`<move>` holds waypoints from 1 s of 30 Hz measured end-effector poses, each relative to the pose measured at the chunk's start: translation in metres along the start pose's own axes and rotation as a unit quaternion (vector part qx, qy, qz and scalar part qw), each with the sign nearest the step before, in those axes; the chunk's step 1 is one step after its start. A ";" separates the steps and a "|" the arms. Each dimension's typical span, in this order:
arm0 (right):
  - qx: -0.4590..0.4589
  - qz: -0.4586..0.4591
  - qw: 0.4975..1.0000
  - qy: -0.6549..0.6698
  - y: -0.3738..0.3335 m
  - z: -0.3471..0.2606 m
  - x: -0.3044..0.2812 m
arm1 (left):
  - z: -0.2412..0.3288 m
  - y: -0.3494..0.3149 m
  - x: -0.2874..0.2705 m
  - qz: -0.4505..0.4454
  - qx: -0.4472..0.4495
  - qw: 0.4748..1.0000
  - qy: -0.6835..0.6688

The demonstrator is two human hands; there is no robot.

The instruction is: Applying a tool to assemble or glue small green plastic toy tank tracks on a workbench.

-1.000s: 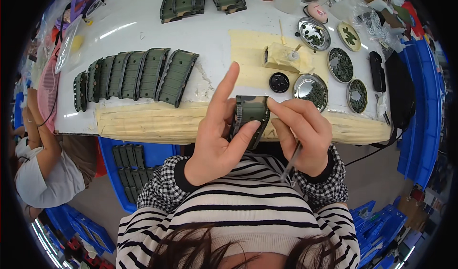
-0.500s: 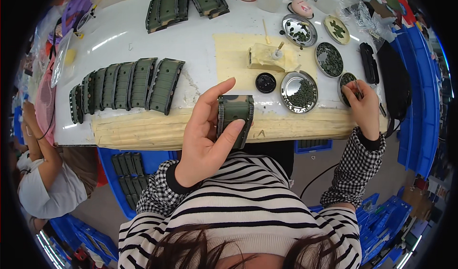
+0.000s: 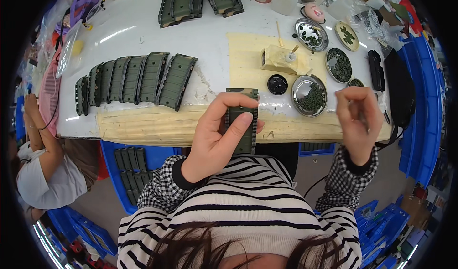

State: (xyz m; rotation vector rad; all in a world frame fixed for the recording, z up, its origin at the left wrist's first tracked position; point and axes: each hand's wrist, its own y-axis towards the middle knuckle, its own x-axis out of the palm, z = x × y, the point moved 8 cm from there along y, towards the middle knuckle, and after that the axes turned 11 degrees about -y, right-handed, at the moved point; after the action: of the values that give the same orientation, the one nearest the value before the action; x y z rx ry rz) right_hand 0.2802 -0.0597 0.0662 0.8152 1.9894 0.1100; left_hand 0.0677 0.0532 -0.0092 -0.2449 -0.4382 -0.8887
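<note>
My left hand (image 3: 210, 138) grips a dark green, slightly curved plastic piece (image 3: 248, 135) with toothed black edges and a camouflage patch at its top. The thumb lies across its face and the index finger curls over its upper part. To the right, my right hand (image 3: 360, 118) is raised over the table's front edge with its fingers curled together in a pinch. What it pinches is too small or blurred to name. Just beyond it, a small dish (image 3: 355, 83) of green bits is partly hidden. Beside that stands a round metal dish (image 3: 296, 89) of tiny dark green pieces.
Several similar green pieces (image 3: 133, 78) stand in a row at left, with more (image 3: 183, 4) at the back. A masking-taped block (image 3: 276, 59) with a small pot and a black round lid (image 3: 277, 84) sit mid-table. Further dishes (image 3: 339, 81) lie at right. Another person (image 3: 52, 173) works at far left.
My right hand has left the small dish and come toward me, lifted and pinched. My left index finger has curled over the green piece. The whole view has shifted slightly.
</note>
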 end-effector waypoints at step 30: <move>-0.214 -0.045 0.973 0.068 -0.020 -0.106 0.070 | 0.003 0.003 0.001 0.005 0.044 0.996 0.083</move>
State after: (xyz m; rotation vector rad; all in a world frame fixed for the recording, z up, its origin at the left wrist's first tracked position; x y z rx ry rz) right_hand 0.1623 -0.0083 0.0649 0.4477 2.0235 0.5349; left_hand 0.0696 0.0555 -0.0063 -0.0922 -0.3209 -0.8699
